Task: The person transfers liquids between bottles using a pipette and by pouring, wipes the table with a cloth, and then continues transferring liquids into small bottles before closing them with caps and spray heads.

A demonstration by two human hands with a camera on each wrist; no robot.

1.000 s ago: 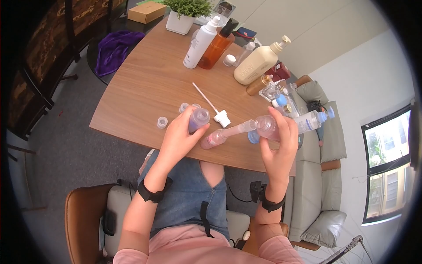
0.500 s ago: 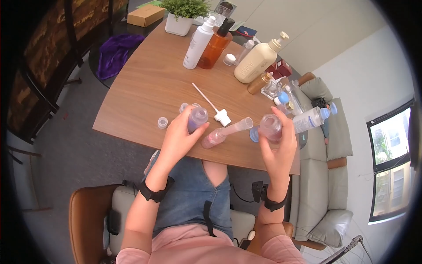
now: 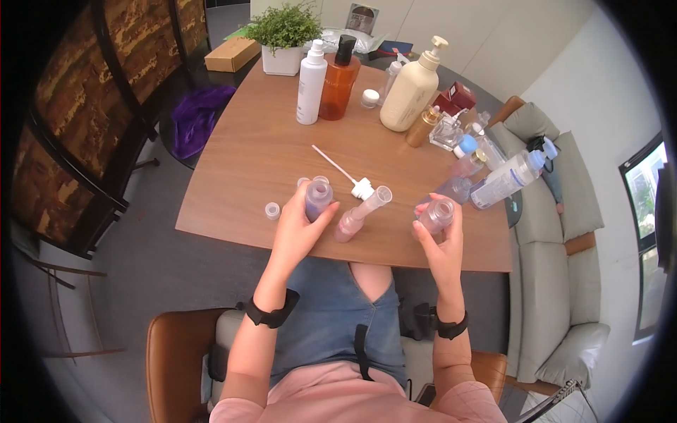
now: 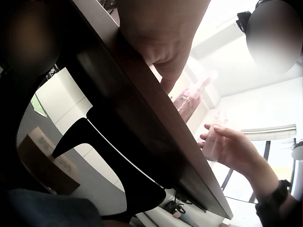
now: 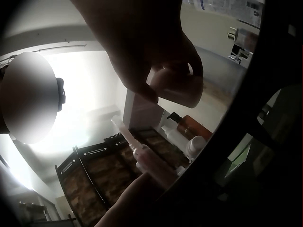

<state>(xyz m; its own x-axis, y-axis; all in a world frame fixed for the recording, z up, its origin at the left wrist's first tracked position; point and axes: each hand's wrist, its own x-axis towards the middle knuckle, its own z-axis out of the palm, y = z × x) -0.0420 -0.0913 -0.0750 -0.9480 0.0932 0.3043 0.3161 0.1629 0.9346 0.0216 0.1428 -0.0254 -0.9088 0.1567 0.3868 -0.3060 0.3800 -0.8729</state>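
My left hand (image 3: 295,224) grips a small clear bottle with a purple tint (image 3: 319,204), its uncapped mouth facing up. In my right hand (image 3: 444,245) is another open, clear bottle (image 3: 436,216), held between thumb and fingers near the table's front right. Between the hands stands a slim pink bottle (image 3: 347,228) with a clear flared tube (image 3: 374,201) rising from its neck and leaning right. The tube's wide end is apart from the right-hand bottle. A white spray pump (image 3: 362,188) with a long dip tube lies just behind them.
Beside the left hand sits a small clear cap (image 3: 272,210). A white spray bottle (image 3: 311,84), an amber bottle (image 3: 340,88) and a cream pump bottle (image 3: 410,92) stand farther back. Several bottles crowd the right side, including a blue-topped pump bottle (image 3: 509,180).
The right-hand bottle has gone from tilted beside the tube's wide end to more upright, lower and farther from it. The left hand keeps its grip. The head view has shifted.
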